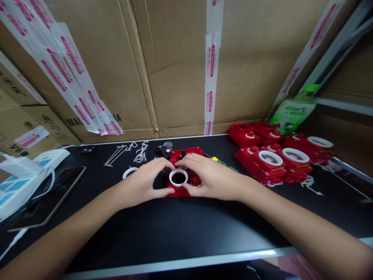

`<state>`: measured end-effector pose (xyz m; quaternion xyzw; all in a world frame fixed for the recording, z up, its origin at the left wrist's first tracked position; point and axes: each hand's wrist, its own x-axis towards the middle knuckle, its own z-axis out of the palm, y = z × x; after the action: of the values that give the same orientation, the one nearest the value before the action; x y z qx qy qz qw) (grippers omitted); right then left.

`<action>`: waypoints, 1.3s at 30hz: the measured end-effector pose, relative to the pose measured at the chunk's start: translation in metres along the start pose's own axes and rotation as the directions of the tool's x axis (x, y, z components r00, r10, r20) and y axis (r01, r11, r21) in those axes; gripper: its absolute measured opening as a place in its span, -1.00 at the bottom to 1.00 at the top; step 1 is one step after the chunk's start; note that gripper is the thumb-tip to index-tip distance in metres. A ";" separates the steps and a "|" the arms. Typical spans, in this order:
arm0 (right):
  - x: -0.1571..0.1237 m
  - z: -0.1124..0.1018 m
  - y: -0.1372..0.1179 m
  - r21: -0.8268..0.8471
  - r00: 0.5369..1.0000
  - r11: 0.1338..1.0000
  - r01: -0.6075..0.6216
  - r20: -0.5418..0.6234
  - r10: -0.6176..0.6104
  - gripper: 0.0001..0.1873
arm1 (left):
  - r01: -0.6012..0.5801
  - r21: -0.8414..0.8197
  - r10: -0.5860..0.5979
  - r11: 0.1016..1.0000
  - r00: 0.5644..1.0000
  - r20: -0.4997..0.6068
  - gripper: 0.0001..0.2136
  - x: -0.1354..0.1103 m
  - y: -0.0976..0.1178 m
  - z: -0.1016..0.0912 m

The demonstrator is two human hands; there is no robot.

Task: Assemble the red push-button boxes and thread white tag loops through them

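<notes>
The black worktop point(175, 229) has a pale metal strip along its front edge; at its left lie a white-and-blue power strip point(56, 158) and a dark-screened phone point(55, 200); nearer the middle lie thin metal rods point(114, 156), tangled white cords point(141, 153) and a partly hidden white ring point(127, 171); a red case point(178, 193) sits at centre; red units point(264, 165), several with white-rimmed round windows, cluster at the right.
</notes>
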<state>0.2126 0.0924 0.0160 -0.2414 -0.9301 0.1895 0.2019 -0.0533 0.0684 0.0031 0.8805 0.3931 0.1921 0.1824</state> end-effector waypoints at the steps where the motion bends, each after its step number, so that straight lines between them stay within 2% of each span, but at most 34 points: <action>1: 0.000 0.000 0.000 -0.002 1.000 1.000 0.003 -0.001 -0.003 -0.58 | 0.000 -0.007 0.000 1.000 1.000 0.000 -0.63 0.000 0.000 -0.001; 5: -0.001 0.001 -0.002 -0.006 1.000 1.000 0.016 -0.007 -0.016 -0.59 | -0.005 -0.019 0.004 1.000 1.000 -0.018 -0.71 0.002 0.000 -0.002; 9: -0.001 0.001 -0.001 0.003 1.000 1.000 0.021 -0.021 -0.021 -0.57 | -0.022 -0.017 0.022 1.000 1.000 -0.021 -0.70 0.001 -0.001 -0.002; 15: -0.004 0.003 0.002 0.012 1.000 1.000 0.020 -0.001 -0.020 -0.87 | -0.037 -0.014 0.037 0.999 0.999 -0.014 -0.71 0.001 -0.004 -0.002; 29: -0.004 -0.009 0.001 0.027 0.995 0.998 0.064 0.078 -0.066 -0.89 | -0.073 -0.009 0.073 0.997 0.997 -0.012 -0.71 0.002 -0.007 0.000; 39: -0.005 -0.009 0.001 0.003 0.995 0.997 0.071 0.066 -0.071 -0.90 | -0.062 0.002 0.062 0.998 0.998 0.004 -0.71 0.001 -0.006 -0.001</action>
<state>0.2212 0.0927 0.0219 -0.2019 -0.9441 0.1903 0.1778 -0.0569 0.0729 0.0009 0.8927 0.3656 0.1957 0.1762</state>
